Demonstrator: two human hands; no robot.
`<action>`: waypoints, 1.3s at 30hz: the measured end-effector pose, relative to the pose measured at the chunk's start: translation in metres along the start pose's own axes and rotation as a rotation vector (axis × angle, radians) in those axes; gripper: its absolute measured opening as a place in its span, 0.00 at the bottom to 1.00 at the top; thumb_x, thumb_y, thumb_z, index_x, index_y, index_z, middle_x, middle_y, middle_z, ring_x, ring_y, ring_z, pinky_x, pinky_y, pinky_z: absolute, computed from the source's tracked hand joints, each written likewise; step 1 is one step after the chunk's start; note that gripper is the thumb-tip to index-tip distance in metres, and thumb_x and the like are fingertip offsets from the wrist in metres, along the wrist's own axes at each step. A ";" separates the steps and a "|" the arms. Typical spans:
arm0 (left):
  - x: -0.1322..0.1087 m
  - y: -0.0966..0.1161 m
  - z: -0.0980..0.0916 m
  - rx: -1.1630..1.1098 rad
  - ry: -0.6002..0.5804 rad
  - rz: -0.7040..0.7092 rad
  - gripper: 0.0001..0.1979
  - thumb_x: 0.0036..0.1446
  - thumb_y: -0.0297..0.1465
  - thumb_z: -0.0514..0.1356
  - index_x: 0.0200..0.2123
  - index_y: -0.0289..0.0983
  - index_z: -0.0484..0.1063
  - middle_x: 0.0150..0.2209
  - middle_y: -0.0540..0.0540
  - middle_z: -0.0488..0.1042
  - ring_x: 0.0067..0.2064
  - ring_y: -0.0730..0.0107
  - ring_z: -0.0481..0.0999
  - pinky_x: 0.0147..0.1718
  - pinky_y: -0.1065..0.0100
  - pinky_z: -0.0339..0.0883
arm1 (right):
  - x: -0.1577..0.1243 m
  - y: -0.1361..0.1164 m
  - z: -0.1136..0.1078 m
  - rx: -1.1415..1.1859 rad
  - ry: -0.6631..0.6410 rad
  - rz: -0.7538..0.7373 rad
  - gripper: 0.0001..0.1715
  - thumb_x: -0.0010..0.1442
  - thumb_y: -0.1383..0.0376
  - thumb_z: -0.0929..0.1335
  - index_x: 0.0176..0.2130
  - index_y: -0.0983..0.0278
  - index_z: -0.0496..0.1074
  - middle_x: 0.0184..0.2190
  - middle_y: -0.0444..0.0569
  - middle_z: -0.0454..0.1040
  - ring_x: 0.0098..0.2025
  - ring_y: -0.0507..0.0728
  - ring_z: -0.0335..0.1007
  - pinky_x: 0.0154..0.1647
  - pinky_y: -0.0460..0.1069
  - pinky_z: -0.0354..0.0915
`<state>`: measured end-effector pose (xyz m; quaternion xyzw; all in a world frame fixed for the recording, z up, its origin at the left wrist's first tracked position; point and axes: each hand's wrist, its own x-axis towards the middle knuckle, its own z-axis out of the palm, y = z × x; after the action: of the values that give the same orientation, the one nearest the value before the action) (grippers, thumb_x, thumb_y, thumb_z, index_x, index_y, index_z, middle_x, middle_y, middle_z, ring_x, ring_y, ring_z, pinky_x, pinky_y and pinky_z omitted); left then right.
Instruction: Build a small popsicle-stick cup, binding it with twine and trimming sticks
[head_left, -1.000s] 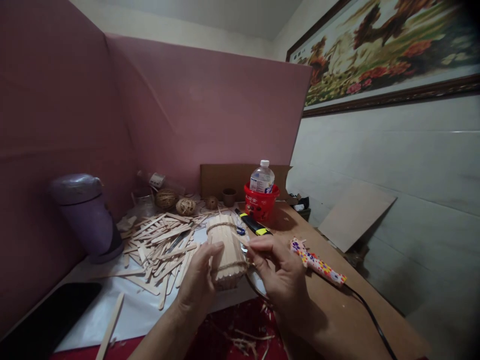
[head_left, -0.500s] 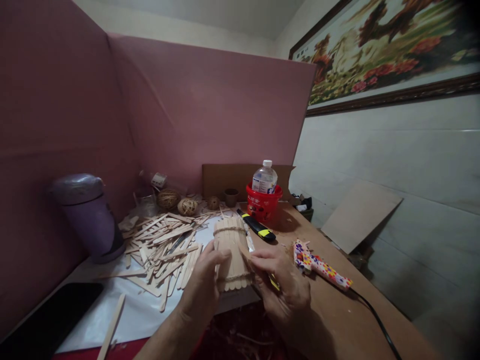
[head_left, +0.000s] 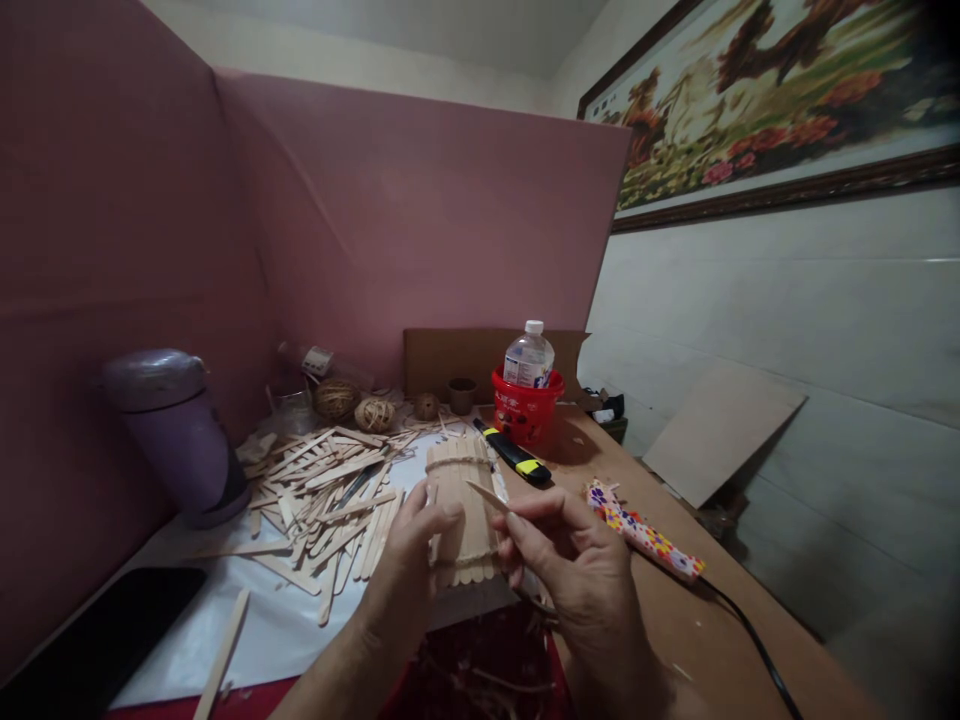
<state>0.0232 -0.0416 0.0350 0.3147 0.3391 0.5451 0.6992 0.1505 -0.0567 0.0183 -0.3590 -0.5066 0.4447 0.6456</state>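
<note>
My left hand [head_left: 416, 540] is closed on the left side of a barrel-like piece made of wooden craft sticks [head_left: 459, 510]. Two twine bands cross this piece, one near its top and one near its bottom. My right hand [head_left: 574, 565] pinches a pointed sliver of craft stick [head_left: 487, 495] between thumb and fingertips. The sliver's tip overlaps the front of the piece in view; whether it touches I cannot tell. Beneath the right fingers shows a dark curved object [head_left: 536, 605] that I cannot make out. Behind the piece lies a black and yellow utility knife [head_left: 517, 455].
Loose craft sticks [head_left: 322, 490] cover white paper at left. A purple flask [head_left: 176, 440] and black phone [head_left: 97, 640] stand and lie farther left. A red bucket [head_left: 525, 405] holds a bottle [head_left: 530, 355]. A flowered glue gun [head_left: 645, 535] lies right, its cord trailing.
My right hand has turned and lifted slightly away from the barrel's right edge, so the pointed sliver now shows across the front. My left hand keeps its hold.
</note>
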 end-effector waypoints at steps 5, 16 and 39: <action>-0.001 0.001 0.003 0.018 0.000 0.057 0.18 0.42 0.32 0.62 0.40 0.37 0.68 0.27 0.48 0.75 0.27 0.62 0.75 0.25 0.65 0.68 | 0.002 -0.014 0.000 0.228 0.010 0.225 0.14 0.49 0.64 0.74 0.36 0.66 0.72 0.27 0.47 0.75 0.22 0.48 0.68 0.20 0.41 0.65; -0.003 0.001 0.003 0.060 0.040 0.092 0.17 0.46 0.29 0.60 0.42 0.38 0.68 0.30 0.48 0.76 0.31 0.66 0.76 0.27 0.70 0.68 | 0.000 -0.013 0.001 0.210 0.010 0.465 0.15 0.50 0.60 0.72 0.26 0.65 0.64 0.15 0.36 0.58 0.15 0.42 0.47 0.11 0.38 0.40; -0.001 -0.001 0.002 0.041 0.061 0.130 0.18 0.42 0.29 0.63 0.40 0.38 0.68 0.33 0.48 0.76 0.33 0.65 0.76 0.29 0.69 0.69 | -0.005 -0.006 0.015 0.310 0.091 0.506 0.19 0.46 0.57 0.74 0.27 0.66 0.64 0.13 0.32 0.51 0.14 0.41 0.34 0.15 0.41 0.33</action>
<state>0.0254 -0.0425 0.0356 0.3338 0.3503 0.5915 0.6450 0.1368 -0.0635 0.0252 -0.3907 -0.2975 0.6470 0.5834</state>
